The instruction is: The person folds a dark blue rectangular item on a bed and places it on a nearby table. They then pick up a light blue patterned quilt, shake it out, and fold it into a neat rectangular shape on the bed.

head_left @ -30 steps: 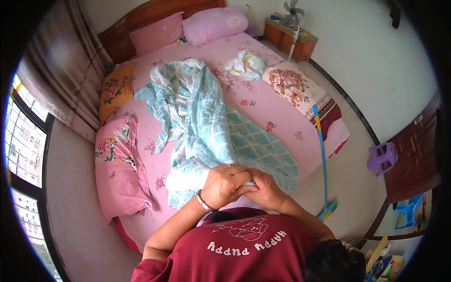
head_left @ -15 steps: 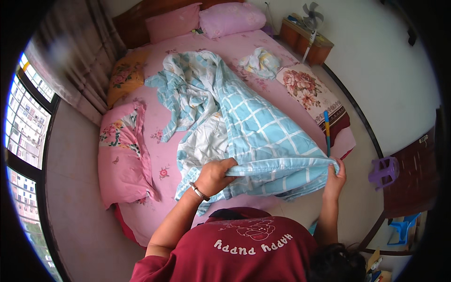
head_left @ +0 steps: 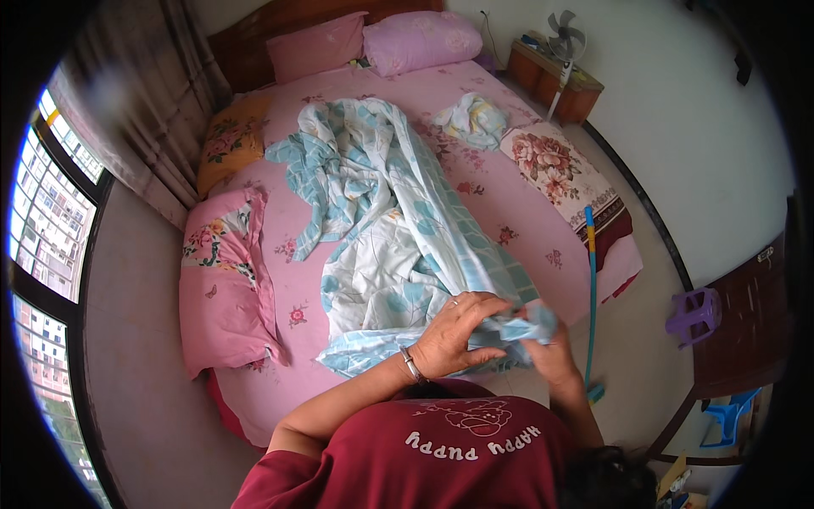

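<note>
A quilt (head_left: 381,254) lies across the bed, white with blue patches on one face and blue check on the other, its far end crumpled. Near the foot of the bed, my right hand (head_left: 553,352) is closed on a bunched, slightly blurred corner of it. Just left of that, my left hand (head_left: 458,332) reaches over the quilt, thumb and fingers parted around a bit of the blue cloth. A metal band circles my left wrist, and a ring shows on one finger. The fingertips of both hands are partly hidden by cloth.
Pink pillows (head_left: 227,284) and an orange pillow (head_left: 233,142) line the bed's left side. A folded floral cloth (head_left: 555,174) and a crumpled pale cloth (head_left: 475,120) lie on the right. A blue-handled pole (head_left: 591,288) leans there; a purple stool (head_left: 694,314) stands farther right.
My right hand has swung left with the quilt's corner, folding the blue check side under the white. My left hand has moved right and its fingers have opened. The pole is now more exposed.
</note>
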